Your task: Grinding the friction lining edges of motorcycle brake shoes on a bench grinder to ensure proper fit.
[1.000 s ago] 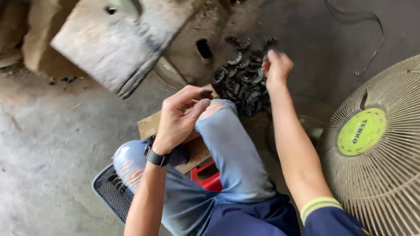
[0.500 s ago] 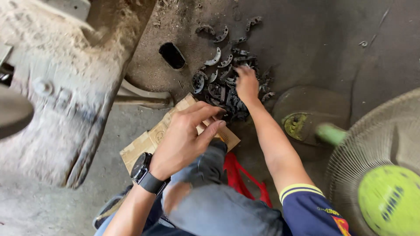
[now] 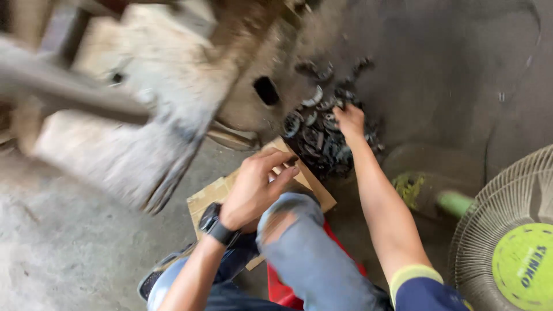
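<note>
My right hand [image 3: 349, 120] reaches forward into a pile of dark round metal parts [image 3: 322, 135] on the floor, fingers down among them; whether it grips one is hidden. My left hand [image 3: 257, 184] rests above my knee in torn jeans [image 3: 294, 230], fingers curled together, a small dark piece at the fingertips. A black watch [image 3: 218, 226] sits on that wrist. A sheet of brown cardboard [image 3: 210, 198] lies under my leg.
A large pale, worn machine body [image 3: 144, 115] fills the upper left, blurred. A fan with a cream grille and green centre [image 3: 518, 253] stands at the right. A green-handled tool [image 3: 438, 198] lies near it. A red stool [image 3: 282, 291] is beneath me.
The view has swung and come closer. My right hand stays in the parts pile; my left hand stays curled above the knee.
</note>
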